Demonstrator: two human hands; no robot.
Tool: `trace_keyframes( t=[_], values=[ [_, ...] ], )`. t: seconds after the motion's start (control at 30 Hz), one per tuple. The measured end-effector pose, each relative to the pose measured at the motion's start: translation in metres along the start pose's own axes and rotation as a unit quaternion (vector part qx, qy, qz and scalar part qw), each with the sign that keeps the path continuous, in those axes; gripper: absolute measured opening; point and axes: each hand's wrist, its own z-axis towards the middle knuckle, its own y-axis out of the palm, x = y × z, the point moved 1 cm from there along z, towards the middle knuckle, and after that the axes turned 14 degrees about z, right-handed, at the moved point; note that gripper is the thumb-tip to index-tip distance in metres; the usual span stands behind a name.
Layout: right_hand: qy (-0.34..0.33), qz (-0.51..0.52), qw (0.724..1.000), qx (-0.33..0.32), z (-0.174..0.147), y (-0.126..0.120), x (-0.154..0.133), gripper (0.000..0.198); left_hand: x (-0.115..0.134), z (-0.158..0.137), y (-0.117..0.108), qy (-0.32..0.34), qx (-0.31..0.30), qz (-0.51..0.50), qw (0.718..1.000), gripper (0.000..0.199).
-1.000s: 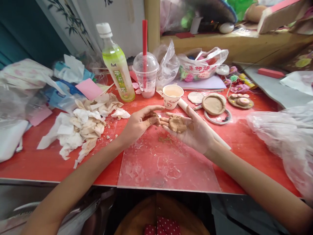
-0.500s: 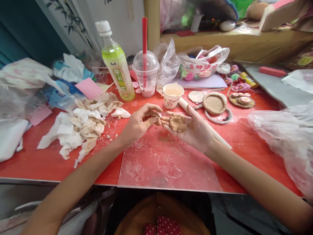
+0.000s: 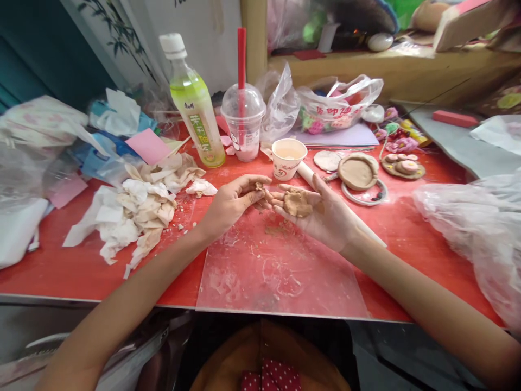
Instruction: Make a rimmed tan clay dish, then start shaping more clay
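My left hand [image 3: 234, 203] is closed in a pinch, with a small bit of brown clay [image 3: 259, 187] between thumb and fingers. Palm up, my right hand [image 3: 329, 220] holds a flattened, uneven lump of clay [image 3: 298, 203] on its stretched fingers and palm. The fingertips of both hands meet or nearly meet above a clear plastic sheet [image 3: 280, 288] strewn with clay crumbs. Just behind the hands stands a paper cup [image 3: 288, 158]. A white rolling pin [image 3: 368, 233] lies partly hidden under my right hand.
Crumpled tissues [image 3: 134, 214] lie left, near a green drink bottle [image 3: 197, 114] and a plastic cup with a red straw [image 3: 244, 122]. At the right are a round shallow clay dish [image 3: 358, 171], a white ring [image 3: 362, 200], a decorated clay disc [image 3: 402, 166] and plastic bags [image 3: 468, 217].
My left fingers have shifted slightly, and the small bit of clay now shows at their tips. My right hand and its lump stay almost in place.
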Motion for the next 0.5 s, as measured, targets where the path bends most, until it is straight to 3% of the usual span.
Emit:
trace_keyframes(
  t=[0.17,0.5],
  values=[
    [0.017,0.006,0.999,0.038,-0.0003,0.0009,0.0000,0.054,-0.0011,-0.0014,-0.0006,-0.013,0.001,0.017,1.000,0.013],
    [-0.010,0.001,0.999,0.034,-0.0003,0.0007,0.0000,0.046,0.0009,-0.0067,-0.0032,0.006,0.033,0.114,0.993,0.018]
  ],
)
